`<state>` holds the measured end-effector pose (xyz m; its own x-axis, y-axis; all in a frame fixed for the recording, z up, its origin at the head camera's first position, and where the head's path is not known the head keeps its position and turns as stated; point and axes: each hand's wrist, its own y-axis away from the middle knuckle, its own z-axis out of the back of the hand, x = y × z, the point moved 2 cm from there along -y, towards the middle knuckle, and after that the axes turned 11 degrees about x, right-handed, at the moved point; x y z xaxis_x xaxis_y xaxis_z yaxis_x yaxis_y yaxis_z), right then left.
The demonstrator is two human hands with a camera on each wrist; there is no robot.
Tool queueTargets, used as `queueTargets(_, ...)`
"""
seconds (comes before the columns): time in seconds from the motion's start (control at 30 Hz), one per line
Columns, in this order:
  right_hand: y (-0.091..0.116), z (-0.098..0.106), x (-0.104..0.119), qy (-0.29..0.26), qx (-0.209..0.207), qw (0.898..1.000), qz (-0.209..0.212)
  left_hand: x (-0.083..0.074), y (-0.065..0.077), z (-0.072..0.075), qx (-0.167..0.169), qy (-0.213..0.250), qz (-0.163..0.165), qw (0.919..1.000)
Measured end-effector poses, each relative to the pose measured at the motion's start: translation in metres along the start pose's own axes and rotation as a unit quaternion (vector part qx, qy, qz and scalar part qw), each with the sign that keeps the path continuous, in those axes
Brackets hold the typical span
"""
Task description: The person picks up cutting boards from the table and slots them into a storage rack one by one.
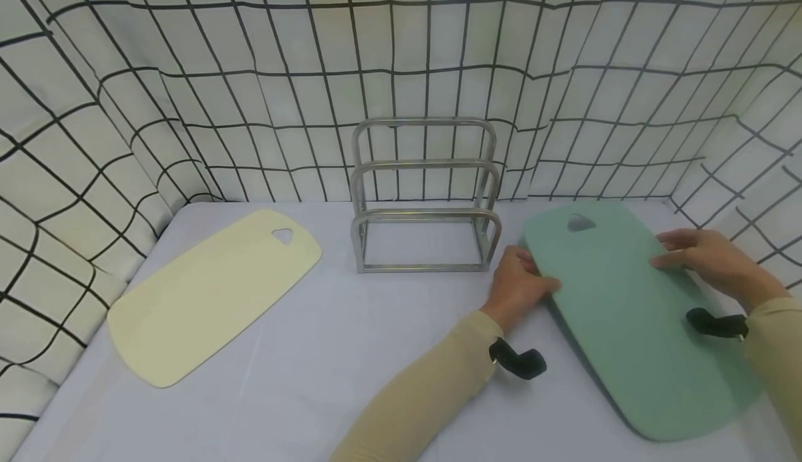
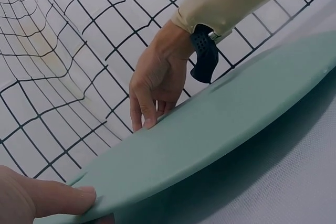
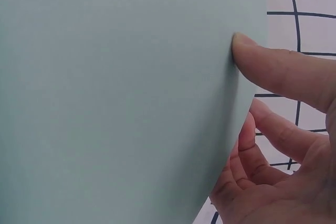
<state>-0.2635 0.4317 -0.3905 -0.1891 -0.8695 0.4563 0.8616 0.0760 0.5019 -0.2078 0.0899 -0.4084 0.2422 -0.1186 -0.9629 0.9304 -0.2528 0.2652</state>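
A mint-green cutting board [image 1: 639,323] with a hole near its far end lies at the right, held at both long edges. My left hand [image 1: 516,288] pinches its left edge, thumb on the top face and fingers beneath. At the opposite edge, my right hand [image 1: 717,264] grips with the thumb on top; in the right wrist view the other fingers [image 3: 281,132] curl behind the board. The left wrist view shows the near edge of the board [image 2: 210,119] raised above the cloth, with shadow underneath. How its far end rests cannot be told.
A metal wire rack [image 1: 426,165] with several upright loops stands at the back middle, near my left hand. On the left lies a pale yellow cutting board [image 1: 213,302]. White cloth [image 1: 301,392] covers the table; a black-gridded white backdrop [image 1: 313,100] rises around it.
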Motion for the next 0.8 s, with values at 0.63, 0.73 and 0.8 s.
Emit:
queueTargets(0.63,0.0025,0.0011,0.0070,0.004,-0.006,1.000,0.016,-0.0023,0.0029,-0.0018,-0.014,-0.015,0.001,0.9998)
queueTargets(0.73,0.0019,0.0016,0.0058,0.001,-0.001,1.000,0.014,-0.0032,0.0030,-0.0018,-0.018,-0.018,-0.004,0.9997)
queueTargets(0.8,0.0018,0.0016,0.0051,-0.002,0.001,1.000,0.014,-0.0039,0.0034,-0.0015,-0.021,-0.018,-0.008,0.9996)
